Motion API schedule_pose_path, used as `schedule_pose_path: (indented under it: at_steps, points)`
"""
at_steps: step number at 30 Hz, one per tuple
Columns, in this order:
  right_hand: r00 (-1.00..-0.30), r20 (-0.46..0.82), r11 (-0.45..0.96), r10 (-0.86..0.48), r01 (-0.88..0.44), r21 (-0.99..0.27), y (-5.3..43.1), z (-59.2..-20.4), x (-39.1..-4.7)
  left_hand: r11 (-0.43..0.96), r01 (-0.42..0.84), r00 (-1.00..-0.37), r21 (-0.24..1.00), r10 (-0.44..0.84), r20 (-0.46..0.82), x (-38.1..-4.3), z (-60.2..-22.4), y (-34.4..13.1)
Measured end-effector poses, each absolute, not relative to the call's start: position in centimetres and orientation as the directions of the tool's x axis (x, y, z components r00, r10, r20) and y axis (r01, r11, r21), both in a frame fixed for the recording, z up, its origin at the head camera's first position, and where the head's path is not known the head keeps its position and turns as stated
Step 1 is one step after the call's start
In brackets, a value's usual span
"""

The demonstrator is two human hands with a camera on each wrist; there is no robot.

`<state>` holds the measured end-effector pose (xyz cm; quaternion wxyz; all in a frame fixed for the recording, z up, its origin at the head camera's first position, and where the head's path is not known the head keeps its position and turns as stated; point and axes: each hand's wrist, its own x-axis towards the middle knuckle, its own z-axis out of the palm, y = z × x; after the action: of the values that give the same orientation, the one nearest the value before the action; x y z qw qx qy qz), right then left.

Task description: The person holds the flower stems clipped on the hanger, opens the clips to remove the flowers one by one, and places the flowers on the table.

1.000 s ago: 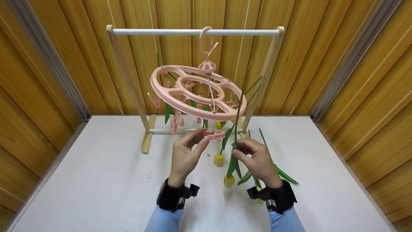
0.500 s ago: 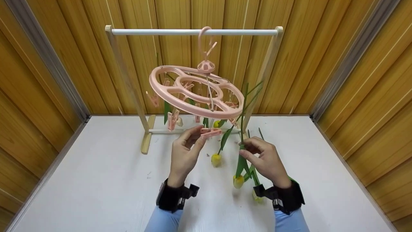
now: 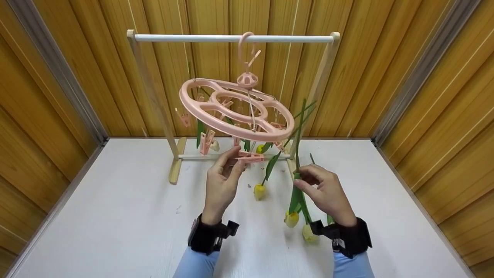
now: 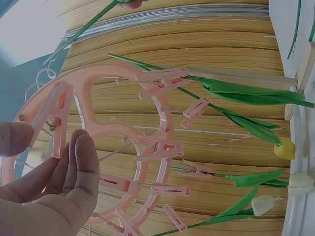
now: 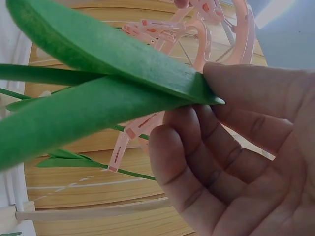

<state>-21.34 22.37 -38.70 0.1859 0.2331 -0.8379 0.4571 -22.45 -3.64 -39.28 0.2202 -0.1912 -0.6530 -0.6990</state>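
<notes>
A: What occupies each hand in this scene?

B: The left hand (image 3: 223, 187) pinches a pink clip (image 3: 251, 158) between thumb and fingers, just below the near rim of a round pink hanger (image 3: 218, 124); the right hand (image 3: 326, 191) grips a yellow tulip (image 3: 294, 199) where the leaves meet the stem.

A: And how does that flower stand?

B: Bloom down, stem up, above the white tabletop (image 3: 131, 220); it is to the right of the clip and apart from it.

A: The surroundings?

B: The hanger tilts from the white rail (image 3: 181, 38) of a wooden rack; a second yellow bloom (image 3: 259, 192) hangs between the hands; a pale tulip (image 3: 309, 233) lies beside the right wrist's black strap (image 3: 352, 240); wood-patterned panels (image 3: 208, 19) form the backdrop.
</notes>
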Motion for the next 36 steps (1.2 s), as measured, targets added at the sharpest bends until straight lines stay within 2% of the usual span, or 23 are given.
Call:
schedule_pose_path:
  at_steps: [17,25,36]
  points:
    - [-0.885,0.406,0.501,-0.228,-0.464,-0.73,23.1,-39.2,-21.6,0.042,0.607,-0.792,0.794,-0.052,0.608,-22.4,-39.4,-3.6]
    - [-0.922,0.288,0.493,-0.259,-0.383,-0.781,23.5,-39.0,-21.6,0.046,0.611,-0.788,0.79,-0.051,0.613,-22.4,-39.4,-3.6]
    - [-0.943,0.215,0.499,-0.252,-0.317,-0.806,23.9,-39.0,-21.5,0.066,0.598,-0.797,0.799,-0.059,0.601,-22.2,-39.5,-3.5]
